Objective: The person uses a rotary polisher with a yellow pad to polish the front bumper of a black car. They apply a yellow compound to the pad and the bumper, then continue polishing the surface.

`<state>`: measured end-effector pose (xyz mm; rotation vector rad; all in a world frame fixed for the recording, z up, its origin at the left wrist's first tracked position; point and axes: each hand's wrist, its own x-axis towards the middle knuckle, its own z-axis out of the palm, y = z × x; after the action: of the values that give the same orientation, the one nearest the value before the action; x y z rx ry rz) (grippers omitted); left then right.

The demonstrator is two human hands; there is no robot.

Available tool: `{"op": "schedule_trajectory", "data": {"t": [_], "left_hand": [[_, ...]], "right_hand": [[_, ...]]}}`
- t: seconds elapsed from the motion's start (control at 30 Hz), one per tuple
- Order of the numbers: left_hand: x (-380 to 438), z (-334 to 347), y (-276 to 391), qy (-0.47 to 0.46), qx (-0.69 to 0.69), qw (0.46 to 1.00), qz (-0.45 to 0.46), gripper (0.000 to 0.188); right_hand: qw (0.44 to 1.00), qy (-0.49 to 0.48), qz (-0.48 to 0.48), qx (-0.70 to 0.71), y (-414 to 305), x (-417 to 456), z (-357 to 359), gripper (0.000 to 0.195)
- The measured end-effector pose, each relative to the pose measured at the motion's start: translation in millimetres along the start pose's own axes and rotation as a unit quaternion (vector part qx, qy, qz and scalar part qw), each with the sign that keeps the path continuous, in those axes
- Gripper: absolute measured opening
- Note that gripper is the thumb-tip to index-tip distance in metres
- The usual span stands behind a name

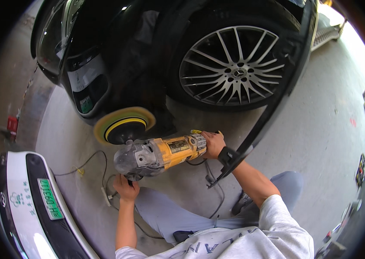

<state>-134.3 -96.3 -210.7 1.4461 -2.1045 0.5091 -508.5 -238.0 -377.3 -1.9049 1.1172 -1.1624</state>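
My left hand (126,187) is closed around the side handle of a yellow DeWalt rotary polisher (176,150), below its grey gear head. The fingers of my right hand (213,144) wrap the rear of the polisher's body. Facing the black car is the polisher's backing plate, fitted with a yellowish foam pad (150,116); its blurred rim suggests spinning. The pad lies against or very close to the glossy black bodywork (121,84), contact partly hidden. Over my right forearm crosses the lower end of a long black panel (266,119).
An alloy wheel (239,73) with a Mercedes star is beyond the polisher. A white car (23,197) with a green plate stands at lower left. Power cord (104,162) and a connector block (105,197) lie on the grey floor (325,129) beside my legs.
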Motion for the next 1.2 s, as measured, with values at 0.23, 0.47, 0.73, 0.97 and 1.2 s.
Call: {"op": "schedule_trajectory", "data": {"t": [0.23, 0.47, 0.73, 0.97, 1.2], "left_hand": [[88.3, -16.0, 65.7, 0.104, 0.002, 0.995, -0.010, 0.042], [203.9, -111.6, 106.7, 0.038, 0.043, 0.998, 0.023, 0.057], [295.4, -190.4, 125.2, -0.031, 0.121, 0.990, 0.065, 0.058], [334.3, -241.7, 130.2, -0.089, 0.146, 0.982, 0.079, 0.056], [404.6, -278.9, 171.4, -0.162, 0.214, 0.957, 0.112, 0.064]], "right_hand": [[0.977, -0.023, -0.169, -0.128, -68.4, 73.7, -149.4, 0.069], [0.976, -0.055, -0.168, -0.128, -79.7, 100.5, -166.5, 0.069], [0.974, -0.115, -0.187, -0.054, -136.8, 100.5, -183.4, 0.063], [0.957, -0.134, -0.253, 0.032, -153.5, 91.5, -103.0, 0.067], [0.940, -0.070, -0.317, 0.103, -184.6, 86.4, -72.0, 0.057]]}}
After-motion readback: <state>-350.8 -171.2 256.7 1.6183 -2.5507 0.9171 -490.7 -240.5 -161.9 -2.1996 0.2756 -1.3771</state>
